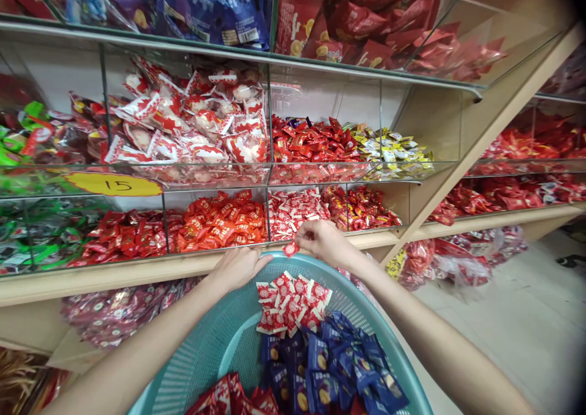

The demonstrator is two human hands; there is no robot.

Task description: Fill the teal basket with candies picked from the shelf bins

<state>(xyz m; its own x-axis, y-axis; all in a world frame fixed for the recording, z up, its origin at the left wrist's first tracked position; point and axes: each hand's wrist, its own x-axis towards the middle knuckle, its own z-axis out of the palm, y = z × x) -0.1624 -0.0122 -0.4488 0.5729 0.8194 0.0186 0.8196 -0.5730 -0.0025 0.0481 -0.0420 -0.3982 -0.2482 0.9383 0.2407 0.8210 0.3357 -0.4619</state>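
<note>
My right hand [323, 241] pinches a small red-and-white wrapped candy [290, 248] above the far rim of a teal plastic basket [220, 326]. My left hand [240, 265] is closed at the basket's far left rim, thumb pointing right; its fingertips are hidden beside the shelf edge. Inside the basket lie a pile of red-and-white candies [293, 304], many blue packets [329, 366] and, nearest me, some red packets [233, 396]. Just behind my right hand, a glass compartment holds matching red-and-white candies [295, 210].
Glass-fronted shelves [215, 174] carry orange-red candies [223, 220], white-and-red packets [196, 119] and yellow ones [396, 146]. A yellow tag [114, 184] reads 15. Bagged goods [119, 311] sit under the wooden ledge [114, 277]. Tiled floor [522, 305] shows at right.
</note>
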